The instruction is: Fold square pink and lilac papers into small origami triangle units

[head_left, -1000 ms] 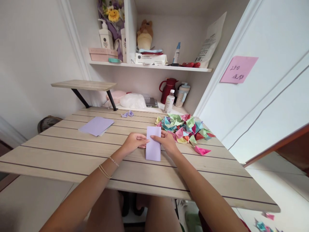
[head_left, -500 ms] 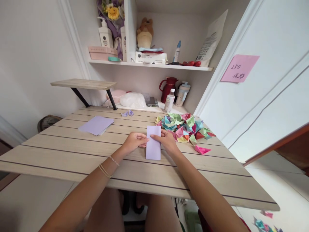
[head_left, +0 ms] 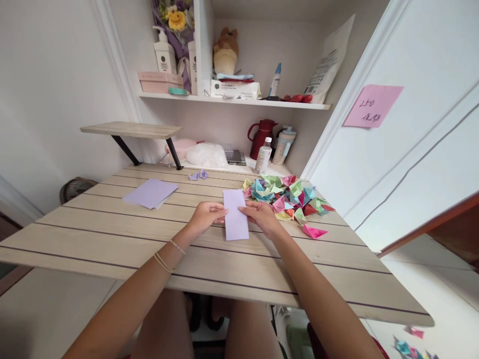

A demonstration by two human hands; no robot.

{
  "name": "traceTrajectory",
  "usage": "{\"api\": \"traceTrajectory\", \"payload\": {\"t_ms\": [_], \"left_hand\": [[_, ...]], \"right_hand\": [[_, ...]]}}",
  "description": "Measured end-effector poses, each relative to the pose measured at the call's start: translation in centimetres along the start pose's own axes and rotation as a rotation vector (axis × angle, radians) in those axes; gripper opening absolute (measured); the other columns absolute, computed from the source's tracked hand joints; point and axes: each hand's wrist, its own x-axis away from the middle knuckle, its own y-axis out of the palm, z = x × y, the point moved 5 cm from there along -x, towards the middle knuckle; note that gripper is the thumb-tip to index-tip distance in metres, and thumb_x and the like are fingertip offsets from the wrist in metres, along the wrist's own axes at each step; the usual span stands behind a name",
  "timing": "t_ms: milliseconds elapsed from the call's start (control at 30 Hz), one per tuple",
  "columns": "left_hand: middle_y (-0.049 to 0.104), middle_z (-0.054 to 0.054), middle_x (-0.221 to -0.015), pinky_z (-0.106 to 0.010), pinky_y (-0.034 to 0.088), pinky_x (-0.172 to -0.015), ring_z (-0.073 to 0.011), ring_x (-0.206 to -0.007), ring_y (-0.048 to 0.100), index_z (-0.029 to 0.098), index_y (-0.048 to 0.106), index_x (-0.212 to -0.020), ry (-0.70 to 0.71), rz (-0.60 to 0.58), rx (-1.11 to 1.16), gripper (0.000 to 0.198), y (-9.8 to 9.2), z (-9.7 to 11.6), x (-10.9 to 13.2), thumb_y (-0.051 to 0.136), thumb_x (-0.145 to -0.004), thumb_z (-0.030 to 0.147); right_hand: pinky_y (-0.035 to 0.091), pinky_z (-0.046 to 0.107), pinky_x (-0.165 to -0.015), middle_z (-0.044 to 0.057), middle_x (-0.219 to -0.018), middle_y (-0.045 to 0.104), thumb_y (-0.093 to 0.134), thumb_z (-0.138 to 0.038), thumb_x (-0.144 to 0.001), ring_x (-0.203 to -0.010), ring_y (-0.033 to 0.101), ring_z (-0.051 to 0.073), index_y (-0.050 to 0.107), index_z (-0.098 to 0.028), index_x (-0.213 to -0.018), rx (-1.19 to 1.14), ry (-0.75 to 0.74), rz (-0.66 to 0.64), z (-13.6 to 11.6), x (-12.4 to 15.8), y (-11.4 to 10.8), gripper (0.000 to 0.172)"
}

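A narrow, folded sheet of lilac paper (head_left: pixel 236 219) is held between my two hands above the middle of the table. My left hand (head_left: pixel 208 217) pinches its left edge, thumb toward me. At the right edge, my right hand (head_left: pixel 262 216) grips it with the thumb on the front and the fingers behind, partly hidden. Just beyond my right hand lies a heap of colourful folded paper boats (head_left: pixel 288 195). A pink paper boat (head_left: pixel 314 231) rests apart, nearer to me. To the left is a stack of lilac paper sheets (head_left: pixel 151 192).
Two small purple folded papers (head_left: pixel 198 175) lie near the table's back. A small raised wooden shelf (head_left: pixel 130 129) stands at the back left. Behind the table are a clear bottle (head_left: pixel 263 156), a red jug (head_left: pixel 261 138) and a cup (head_left: pixel 284 145). More folded papers (head_left: pixel 409 349) lie lower right.
The lilac paper has tilted slightly and shifted a little up and left. My right thumb has slid from the paper's middle toward its right edge.
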Motion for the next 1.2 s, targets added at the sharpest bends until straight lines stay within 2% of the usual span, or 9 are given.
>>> {"api": "traceTrajectory", "payload": {"t_ms": [400, 700, 833, 967, 1200], "left_hand": [[0.068, -0.008, -0.075, -0.028, 0.054, -0.065, -0.0138, -0.062, 0.063, 0.01, 0.064, -0.075, -0.009, -0.005, 0.008, 0.03, -0.12, -0.42, -0.2, 0.075, -0.056, 0.03], [0.068, -0.009, -0.076, -0.029, 0.053, -0.066, -0.0157, -0.065, 0.064, 0.009, 0.065, -0.075, 0.009, -0.015, 0.018, 0.03, -0.07, -0.28, -0.19, 0.074, -0.057, 0.031], [0.068, -0.009, -0.074, -0.03, 0.053, -0.064, -0.017, -0.065, 0.064, 0.009, 0.065, -0.073, 0.048, -0.023, 0.008, 0.032, -0.01, -0.09, -0.2, 0.073, -0.057, 0.034], [0.068, -0.009, -0.074, -0.029, 0.053, -0.062, -0.0165, -0.063, 0.063, 0.009, 0.065, -0.072, 0.052, -0.04, 0.014, 0.031, 0.27, -0.17, -0.08, 0.073, -0.056, 0.035], [0.068, -0.009, -0.072, -0.027, 0.052, -0.058, -0.0144, -0.059, 0.063, 0.009, 0.065, -0.073, 0.052, -0.028, 0.024, 0.029, 0.72, -0.05, -0.05, 0.074, -0.056, 0.03]], "right_hand": [[0.05, 0.033, -0.075, 0.007, -0.08, 0.069, 0.072, -0.029, -0.061, -0.076, 0.064, 0.019, 0.064, -0.015, -0.094, -0.026, 0.013, -0.024, 0.18, -0.06, -0.04, 0.036], [0.049, 0.028, -0.066, 0.005, -0.073, 0.068, 0.073, -0.032, -0.059, -0.072, 0.062, 0.017, 0.066, -0.014, -0.089, -0.003, 0.003, -0.004, 0.2, -0.06, -0.17, 0.036], [0.046, 0.028, -0.06, 0.005, -0.067, 0.066, 0.074, -0.038, -0.056, -0.063, 0.059, 0.016, 0.067, -0.013, -0.075, 0.001, -0.011, 0.036, 0.3, -0.1, -0.4, 0.032], [0.045, 0.027, -0.061, 0.002, -0.069, 0.064, 0.073, -0.041, -0.056, -0.062, 0.056, 0.013, 0.065, -0.016, -0.07, -0.07, -0.059, 0.067, 0.08, -0.16, -0.2, 0.03], [0.035, 0.023, -0.049, -0.003, -0.053, 0.053, 0.073, -0.041, -0.055, -0.05, 0.044, 0.009, 0.058, -0.015, -0.056, -0.088, -0.13, 0.269, -0.01, 0.02, -0.53, 0.03]]}}
